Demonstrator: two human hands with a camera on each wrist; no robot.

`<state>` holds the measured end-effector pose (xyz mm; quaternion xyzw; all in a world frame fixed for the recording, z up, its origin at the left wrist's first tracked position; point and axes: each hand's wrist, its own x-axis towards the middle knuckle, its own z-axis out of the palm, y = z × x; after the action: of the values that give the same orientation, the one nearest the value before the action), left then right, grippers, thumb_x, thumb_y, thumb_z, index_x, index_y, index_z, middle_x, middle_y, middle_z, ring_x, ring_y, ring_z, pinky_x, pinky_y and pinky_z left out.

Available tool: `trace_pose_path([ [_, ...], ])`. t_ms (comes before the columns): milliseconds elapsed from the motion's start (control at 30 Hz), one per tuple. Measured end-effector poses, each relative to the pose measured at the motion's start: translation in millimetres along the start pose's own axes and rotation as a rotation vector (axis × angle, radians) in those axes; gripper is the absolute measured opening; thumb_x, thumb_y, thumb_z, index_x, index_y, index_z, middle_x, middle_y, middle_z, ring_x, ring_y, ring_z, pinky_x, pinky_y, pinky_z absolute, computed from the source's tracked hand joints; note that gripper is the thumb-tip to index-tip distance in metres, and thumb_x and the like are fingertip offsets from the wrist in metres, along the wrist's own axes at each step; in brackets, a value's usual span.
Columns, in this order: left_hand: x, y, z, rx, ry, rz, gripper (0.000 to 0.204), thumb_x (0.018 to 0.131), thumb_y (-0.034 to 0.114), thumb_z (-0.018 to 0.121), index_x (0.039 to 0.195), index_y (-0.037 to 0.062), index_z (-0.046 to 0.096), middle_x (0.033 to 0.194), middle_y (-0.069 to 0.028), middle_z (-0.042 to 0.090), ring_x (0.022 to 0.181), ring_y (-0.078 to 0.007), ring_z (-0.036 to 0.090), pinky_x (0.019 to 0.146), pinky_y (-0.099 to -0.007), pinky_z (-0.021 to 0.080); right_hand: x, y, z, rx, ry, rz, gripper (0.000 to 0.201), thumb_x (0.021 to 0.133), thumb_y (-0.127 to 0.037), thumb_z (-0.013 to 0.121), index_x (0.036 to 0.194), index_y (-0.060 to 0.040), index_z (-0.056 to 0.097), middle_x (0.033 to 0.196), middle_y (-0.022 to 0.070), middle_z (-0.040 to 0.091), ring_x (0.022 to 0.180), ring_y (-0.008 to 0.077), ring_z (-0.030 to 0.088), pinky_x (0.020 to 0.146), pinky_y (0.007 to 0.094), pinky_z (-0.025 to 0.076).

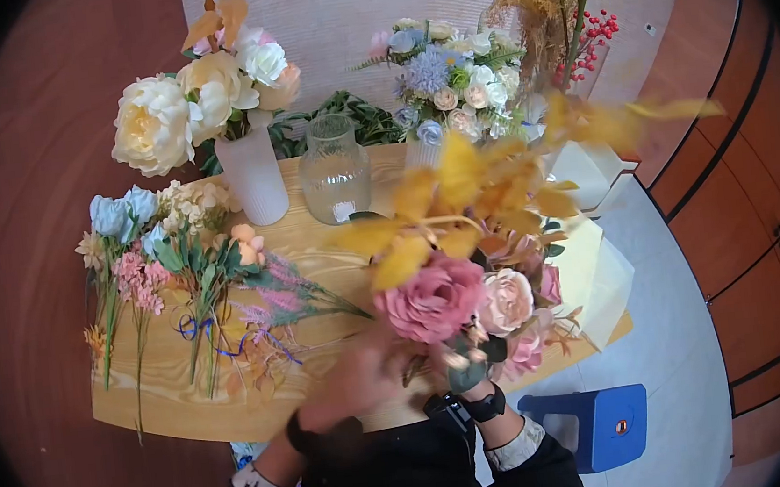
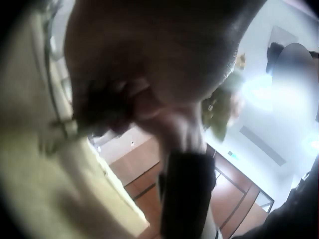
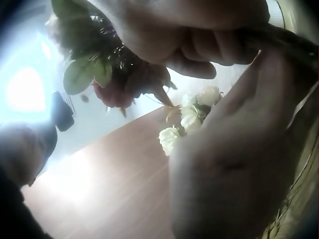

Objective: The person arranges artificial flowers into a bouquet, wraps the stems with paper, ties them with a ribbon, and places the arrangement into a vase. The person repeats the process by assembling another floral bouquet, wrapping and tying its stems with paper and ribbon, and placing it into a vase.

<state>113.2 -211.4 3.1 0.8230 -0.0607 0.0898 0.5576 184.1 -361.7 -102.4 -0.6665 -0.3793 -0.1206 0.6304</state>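
A bouquet of artificial flowers, with a large dusty-pink rose [image 1: 433, 298], a pale pink rose [image 1: 507, 303] and yellow leaves [image 1: 459, 176], stands over the front right of the table. Below the blooms, my right hand [image 3: 189, 30] grips the bundled stems [image 3: 291, 44] with curled fingers; in the head view the flowers mostly hide it. My left hand [image 1: 354, 376], blurred, meets the stems from the left. In the right wrist view the left hand's fingers [image 3: 264, 82] close on the stems just below the right hand. Dark shadow covers much of the grip in the left wrist view.
Loose flower stems, among them blue roses [image 1: 122, 213] and pink blossoms [image 1: 140, 282], lie on the wooden table's [image 1: 324, 339] left. Behind stand a white vase [image 1: 254, 181] of cream flowers, a glass vase [image 1: 337, 178] and a blue-white arrangement [image 1: 450, 83]. A blue stool [image 1: 614, 424] sits at right.
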Motion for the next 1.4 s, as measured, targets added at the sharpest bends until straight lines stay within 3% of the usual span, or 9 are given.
trace_pose_path([
  [100,3,15,-50,0.211,0.416,0.175,0.05,0.077,0.003,0.059,0.124,0.0004,0.039,0.114,-0.0133,0.052,0.108,-0.022,0.051,0.09,-0.0348,0.04,-5,-9,-12,0.062,0.026,0.015,0.031,0.086,-0.031,0.053,0.104,-0.0055,0.049,0.078,0.0047,0.051,0.073,0.0177,0.05,0.063,0.0276,0.042],
  [167,7,58,-62,-0.327,0.506,0.267,0.049,0.077,0.006,0.062,0.121,-0.0032,0.042,0.119,-0.013,0.048,0.109,-0.0193,0.048,0.09,-0.0348,0.039,-1,-6,-17,0.107,0.04,0.026,0.03,0.087,-0.031,0.053,0.103,-0.0056,0.049,0.077,0.0044,0.05,0.071,0.0173,0.049,0.062,0.0274,0.042],
  [400,34,141,-94,-0.136,0.426,0.093,0.03,0.078,0.014,0.068,0.1,-0.0038,0.058,0.099,-0.0091,0.061,0.087,-0.0135,0.057,0.076,-0.0266,0.046,13,-23,6,0.307,-0.005,0.026,0.027,0.087,-0.031,0.053,0.098,-0.0062,0.048,0.073,0.0033,0.048,0.066,0.0158,0.046,0.058,0.0267,0.039],
  [667,6,151,-178,-0.265,0.644,0.871,0.022,0.085,0.002,0.046,0.107,-0.0012,0.05,0.097,-0.0074,0.058,0.079,-0.0133,0.057,0.065,-0.0233,0.048,24,-34,-19,0.508,-0.009,0.083,0.025,0.087,-0.03,0.053,0.092,-0.0069,0.047,0.068,0.0022,0.045,0.061,0.014,0.043,0.053,0.026,0.036],
  [733,-7,176,-207,-0.339,1.116,0.668,0.02,0.088,0.008,0.046,0.105,-0.0018,0.053,0.1,-0.0105,0.057,0.09,-0.0163,0.055,0.073,-0.0287,0.046,38,-42,-3,0.567,-0.018,0.109,0.024,0.087,-0.03,0.053,0.091,-0.0071,0.047,0.067,0.0019,0.044,0.06,0.0136,0.042,0.052,0.0258,0.036],
  [800,-49,187,-252,-0.575,0.536,0.685,0.02,0.089,0.009,0.048,0.104,-0.0018,0.055,0.098,-0.0104,0.058,0.092,-0.0158,0.054,0.079,-0.0267,0.043,46,-42,-16,0.629,-0.03,0.133,0.024,0.087,-0.03,0.053,0.09,-0.0072,0.047,0.065,0.0016,0.043,0.058,0.0131,0.042,0.051,0.0256,0.035],
  [833,-51,177,-252,-0.28,1.134,0.719,0.02,0.089,0.007,0.047,0.105,-0.0026,0.055,0.098,-0.0095,0.058,0.092,-0.0144,0.054,0.076,-0.0234,0.044,29,-42,-32,0.662,-0.038,0.145,0.024,0.087,-0.03,0.052,0.089,-0.0073,0.047,0.065,0.0014,0.043,0.057,0.0129,0.041,0.05,0.0255,0.035],
  [933,-81,169,-272,-0.149,1.364,0.724,0.018,0.087,0.01,0.052,0.1,-0.0029,0.056,0.095,-0.0051,0.06,0.087,-0.0116,0.057,0.072,-0.0239,0.046,45,-41,-47,0.765,-0.065,0.187,0.024,0.087,-0.03,0.052,0.087,-0.0076,0.046,0.063,0.001,0.042,0.055,0.0123,0.04,0.048,0.0253,0.034],
  [1400,-149,35,-368,0.158,1.208,-0.18,0.025,0.082,0.017,0.063,0.097,-0.0024,0.059,0.078,-0.0026,0.058,0.062,-0.0062,0.055,0.054,-0.0179,0.041,56,-70,-66,0.833,-0.213,0.482,0.032,0.089,-0.029,0.051,0.068,-0.0121,0.033,0.051,-0.003,0.023,0.039,0.0065,0.016,0.036,0.0247,0.015],
])
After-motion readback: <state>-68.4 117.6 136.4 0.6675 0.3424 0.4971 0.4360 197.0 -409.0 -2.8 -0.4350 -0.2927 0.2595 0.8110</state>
